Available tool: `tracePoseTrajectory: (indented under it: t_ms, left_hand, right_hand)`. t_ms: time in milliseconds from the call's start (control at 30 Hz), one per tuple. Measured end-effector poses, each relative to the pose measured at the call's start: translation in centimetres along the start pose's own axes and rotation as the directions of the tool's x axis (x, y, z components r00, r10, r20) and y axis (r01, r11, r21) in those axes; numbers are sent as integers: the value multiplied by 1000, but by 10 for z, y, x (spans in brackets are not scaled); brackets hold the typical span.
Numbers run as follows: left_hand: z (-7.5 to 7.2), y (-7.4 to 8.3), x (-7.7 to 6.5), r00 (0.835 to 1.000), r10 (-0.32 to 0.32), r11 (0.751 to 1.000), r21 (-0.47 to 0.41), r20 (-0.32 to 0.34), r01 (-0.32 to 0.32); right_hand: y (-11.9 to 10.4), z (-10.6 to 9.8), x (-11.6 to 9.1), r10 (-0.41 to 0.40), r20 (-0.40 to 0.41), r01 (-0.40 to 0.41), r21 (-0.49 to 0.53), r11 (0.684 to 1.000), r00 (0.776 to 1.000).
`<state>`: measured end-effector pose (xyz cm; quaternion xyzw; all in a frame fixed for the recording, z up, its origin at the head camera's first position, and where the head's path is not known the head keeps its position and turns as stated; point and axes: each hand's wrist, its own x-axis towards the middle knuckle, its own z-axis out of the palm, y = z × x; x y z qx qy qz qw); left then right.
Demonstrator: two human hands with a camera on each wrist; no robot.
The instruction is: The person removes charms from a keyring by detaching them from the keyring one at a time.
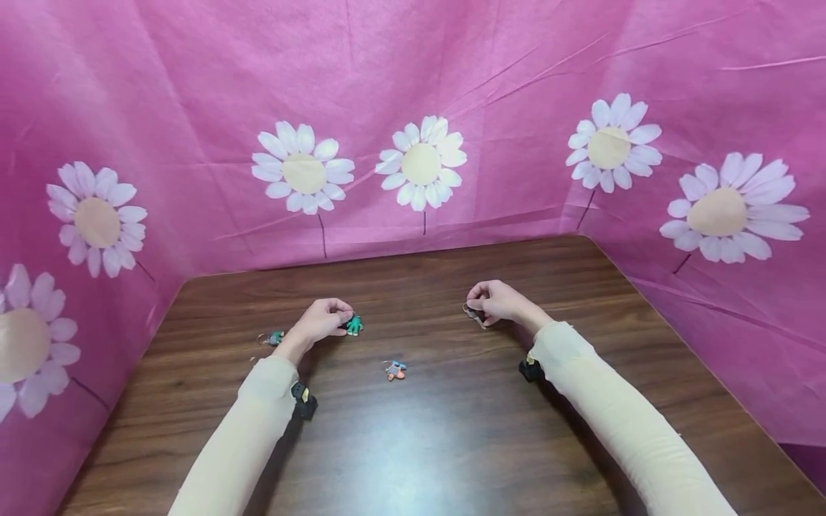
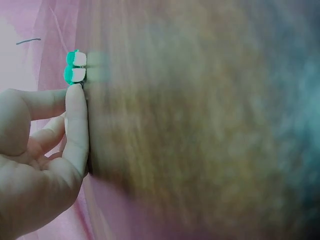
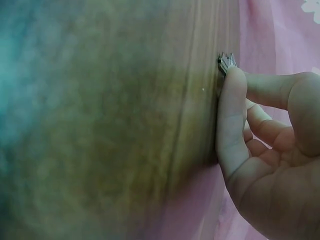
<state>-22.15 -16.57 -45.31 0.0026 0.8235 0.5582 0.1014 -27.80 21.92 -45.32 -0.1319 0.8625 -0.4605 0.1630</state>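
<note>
At the left of the head view my left hand (image 1: 325, 317) pinches a small green figure (image 1: 354, 325) between thumb and finger, low over the wooden table. Two white-tipped green ends of that green figure (image 2: 76, 66) stick out past the fingertips in the left wrist view. On the right side, my right hand (image 1: 502, 304) pinches a small grey metallic keychain (image 1: 476, 315) at the tabletop, its ring showing beside the fingers. Grey prongs of the keychain (image 3: 227, 62) poke out above the thumb in the right wrist view; the fingers hide the rest.
An orange and blue keychain (image 1: 396, 370) lies on the table (image 1: 413, 287) between the hands, nearer to me. Another green and grey keychain (image 1: 274, 337) lies beyond my left wrist. A pink daisy-print cloth (image 1: 361, 86) walls in the back and sides.
</note>
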Motion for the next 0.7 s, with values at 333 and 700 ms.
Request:
tracePoseTrajectory:
  t_ms: [333,700]
  left_hand:
    - [-4,3,4,1000,9,1000,-1,9,-9]
    - [-56,30,-28,966,245,934,248,80,-257]
  right_hand:
    - [-2,-3,7,3,0,-3,2,1000,1000]
    - [-22,-39,-6,29,118,-8,-179,984,993]
